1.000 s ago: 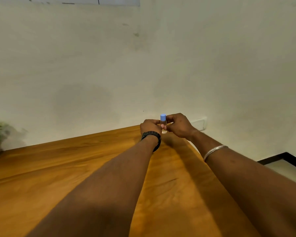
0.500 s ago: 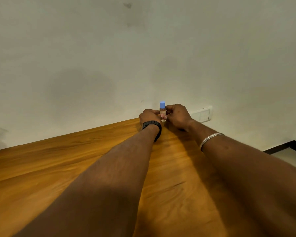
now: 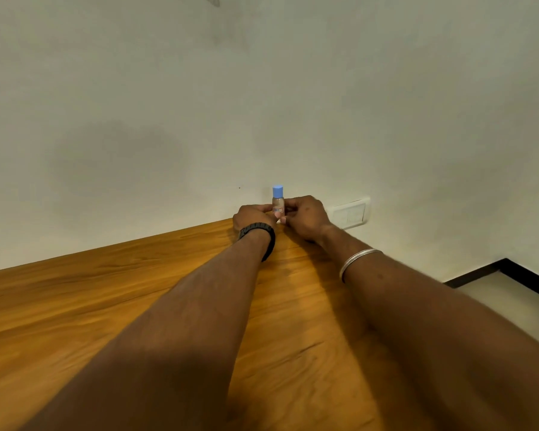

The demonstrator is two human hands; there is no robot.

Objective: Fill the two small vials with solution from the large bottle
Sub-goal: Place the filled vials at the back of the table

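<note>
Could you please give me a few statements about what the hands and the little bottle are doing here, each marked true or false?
1. Both hands hold a small clear bottle at the far edge of the wooden table. True.
2. The bottle's cap is red. False: it is blue.
3. The bottle stands upright. True.
4. The cap is off. False: it sits on the bottle.
5. The left hand wears a black band at the wrist, the right hand a metal bangle. True.
6. A plug socket is on the floor. False: a white switch plate is on the wall.
</note>
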